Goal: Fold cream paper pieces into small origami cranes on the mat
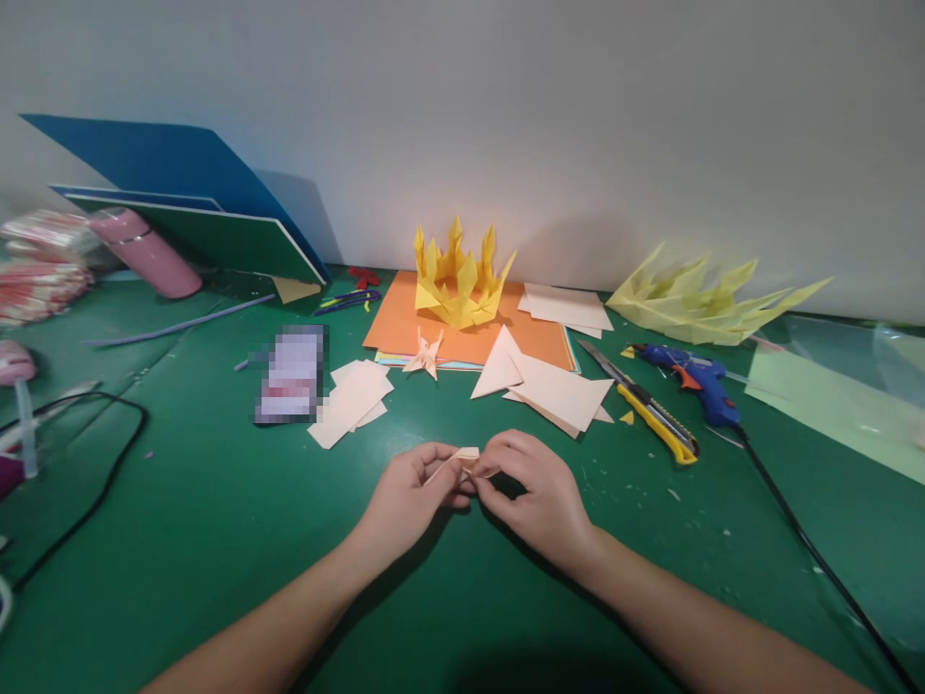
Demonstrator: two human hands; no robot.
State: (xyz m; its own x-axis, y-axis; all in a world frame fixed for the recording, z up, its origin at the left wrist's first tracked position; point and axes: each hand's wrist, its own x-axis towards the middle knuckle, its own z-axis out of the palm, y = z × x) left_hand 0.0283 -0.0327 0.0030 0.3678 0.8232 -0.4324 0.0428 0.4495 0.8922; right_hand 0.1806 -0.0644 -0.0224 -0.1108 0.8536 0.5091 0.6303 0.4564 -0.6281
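My left hand and my right hand meet just above the green table, near its front middle. Both pinch a small folded piece of pale peach paper between fingertips and thumbs. Behind my hands lie loose peach paper pieces and a small stack of peach squares. A tiny folded peach figure rests at the edge of an orange sheet, on which a yellow folded paper crown stands.
A yellow utility knife and a blue glue gun with a black cord lie at the right. Pale yellow folded spikes sit by the wall. Blue and green boards, a pink bottle and a black cable are at the left.
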